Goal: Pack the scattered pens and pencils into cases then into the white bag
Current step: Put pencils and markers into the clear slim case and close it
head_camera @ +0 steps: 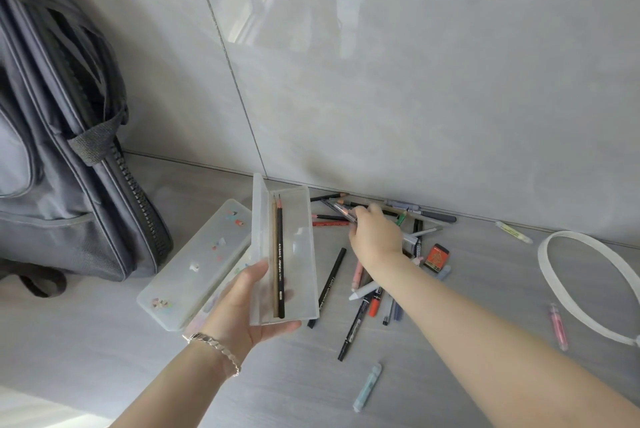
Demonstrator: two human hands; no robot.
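My left hand (242,309) holds an open clear plastic pencil case (298,254) from below; two pencils (278,254) lie inside it. A second frosted case (197,264) lies shut on the surface to its left. My right hand (375,233) reaches over the scattered pile of pens and pencils (367,292) by the wall and pinches a clear pen (337,209) that points up and left. A black marker (330,283) lies just right of the open case.
A grey bag (65,157) with a black zipper stands at the left against the wall. A white ring (581,285) lies at the right, with a pink pen (558,325) and a pale highlighter (514,232) near it. A light blue pen (367,386) lies nearer me. An orange eraser box (437,256) sits in the pile.
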